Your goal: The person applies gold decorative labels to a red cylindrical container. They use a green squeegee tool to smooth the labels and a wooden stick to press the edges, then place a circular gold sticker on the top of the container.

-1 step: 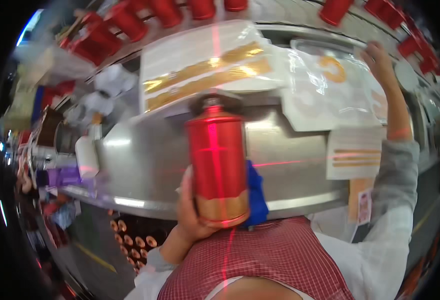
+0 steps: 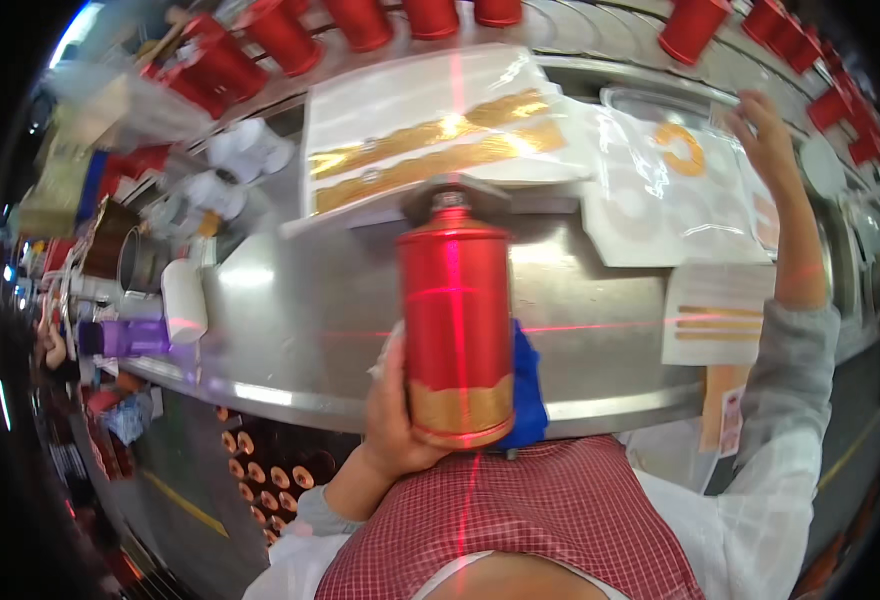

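My left hand (image 2: 395, 420) is wrapped round the lower left side of a red metal canister (image 2: 455, 310) with a gold band at its near end. The canister's far, narrower end meets a dark metal fitting (image 2: 456, 197); whether it is fixed there I cannot tell. Red laser lines cross on the canister. A blue piece (image 2: 528, 390) shows behind its right side. At the far right, my right hand (image 2: 760, 125) is raised over a clear-backed sheet (image 2: 640, 190) bearing a gold ring-shaped sticker (image 2: 680, 150). Its fingers look pinched, and what they hold is too small to make out.
Sheets with gold wavy strips (image 2: 410, 140) lie beyond the canister on the steel worktop (image 2: 600, 370). A small card with gold strips (image 2: 715, 320) lies at right. Several red canisters (image 2: 360, 22) line the conveyor behind. A white roll (image 2: 185, 300) and purple object (image 2: 135, 338) are at left.
The whole view has shifted slightly, so the worktop things appear a little further right. My left hand stays on the canister, and my right hand remains raised by the sticker sheet.
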`<state>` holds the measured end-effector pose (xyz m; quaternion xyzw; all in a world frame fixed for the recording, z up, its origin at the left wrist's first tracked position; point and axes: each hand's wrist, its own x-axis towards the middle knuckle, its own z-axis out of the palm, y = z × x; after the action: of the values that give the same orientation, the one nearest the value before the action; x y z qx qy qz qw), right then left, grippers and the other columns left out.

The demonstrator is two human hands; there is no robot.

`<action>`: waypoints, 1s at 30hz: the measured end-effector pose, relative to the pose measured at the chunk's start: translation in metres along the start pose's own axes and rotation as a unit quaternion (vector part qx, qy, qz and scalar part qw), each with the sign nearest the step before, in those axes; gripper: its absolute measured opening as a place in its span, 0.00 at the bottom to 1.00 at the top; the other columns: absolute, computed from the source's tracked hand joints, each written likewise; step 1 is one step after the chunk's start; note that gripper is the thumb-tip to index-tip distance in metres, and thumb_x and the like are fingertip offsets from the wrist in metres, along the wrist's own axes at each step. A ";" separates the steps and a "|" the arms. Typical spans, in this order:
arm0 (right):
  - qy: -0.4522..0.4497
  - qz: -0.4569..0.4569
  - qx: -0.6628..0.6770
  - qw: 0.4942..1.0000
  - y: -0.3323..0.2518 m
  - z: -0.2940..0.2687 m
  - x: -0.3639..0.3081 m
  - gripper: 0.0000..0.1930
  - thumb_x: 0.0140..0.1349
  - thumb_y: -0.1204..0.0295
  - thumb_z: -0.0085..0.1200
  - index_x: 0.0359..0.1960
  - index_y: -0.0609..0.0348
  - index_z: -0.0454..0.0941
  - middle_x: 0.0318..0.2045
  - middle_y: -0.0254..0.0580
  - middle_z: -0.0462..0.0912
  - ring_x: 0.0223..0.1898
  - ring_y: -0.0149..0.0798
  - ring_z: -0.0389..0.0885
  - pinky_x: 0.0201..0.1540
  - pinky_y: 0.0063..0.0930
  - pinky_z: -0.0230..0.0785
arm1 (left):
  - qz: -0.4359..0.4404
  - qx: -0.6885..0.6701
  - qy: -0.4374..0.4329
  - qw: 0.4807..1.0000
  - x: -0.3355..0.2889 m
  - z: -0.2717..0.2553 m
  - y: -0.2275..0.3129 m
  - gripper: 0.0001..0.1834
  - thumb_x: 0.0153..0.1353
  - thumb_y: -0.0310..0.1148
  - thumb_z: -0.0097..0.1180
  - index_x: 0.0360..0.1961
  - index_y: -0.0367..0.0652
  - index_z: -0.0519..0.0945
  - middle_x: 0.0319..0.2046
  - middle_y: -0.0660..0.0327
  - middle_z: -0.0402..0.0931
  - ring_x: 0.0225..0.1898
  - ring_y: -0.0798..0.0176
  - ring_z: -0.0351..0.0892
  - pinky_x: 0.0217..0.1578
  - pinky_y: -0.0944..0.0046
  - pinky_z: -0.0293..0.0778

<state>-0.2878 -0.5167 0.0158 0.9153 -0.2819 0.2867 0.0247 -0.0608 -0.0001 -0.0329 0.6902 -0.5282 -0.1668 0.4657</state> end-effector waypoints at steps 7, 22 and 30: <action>-0.036 0.034 0.378 0.924 -0.253 -0.049 -0.038 0.06 0.58 0.73 0.61 0.31 0.60 0.77 0.54 0.45 0.73 0.52 0.39 0.73 0.47 0.26 0.67 | 0.153 0.206 -0.001 0.967 0.009 -0.025 0.014 0.53 0.48 0.50 0.69 0.66 0.26 0.57 0.58 0.37 0.68 0.59 0.38 0.70 0.63 0.30 0.47; -0.073 0.041 0.463 0.883 -0.346 -0.047 -0.070 0.07 0.56 0.68 0.64 0.30 0.56 0.80 0.54 0.46 0.71 0.51 0.39 0.73 0.39 0.26 0.66 | 0.276 0.301 -0.012 0.913 0.029 -0.034 0.041 0.39 0.52 0.52 0.64 0.59 0.35 0.72 0.54 0.38 0.72 0.57 0.39 0.73 0.65 0.30 0.44; -0.130 0.067 0.462 0.874 -0.346 -0.063 -0.069 0.08 0.56 0.68 0.65 0.30 0.57 0.79 0.55 0.47 0.70 0.52 0.38 0.70 0.43 0.27 0.65 | 0.213 0.231 -0.036 0.949 0.018 -0.032 0.014 0.49 0.48 0.46 0.67 0.69 0.40 0.59 0.66 0.37 0.56 0.68 0.34 0.54 0.66 0.33 0.39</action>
<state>-0.1836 -0.1788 0.0718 0.8304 -0.1783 0.2633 -0.4576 -0.0388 -0.0010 -0.0008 0.6438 -0.7035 0.0386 0.2986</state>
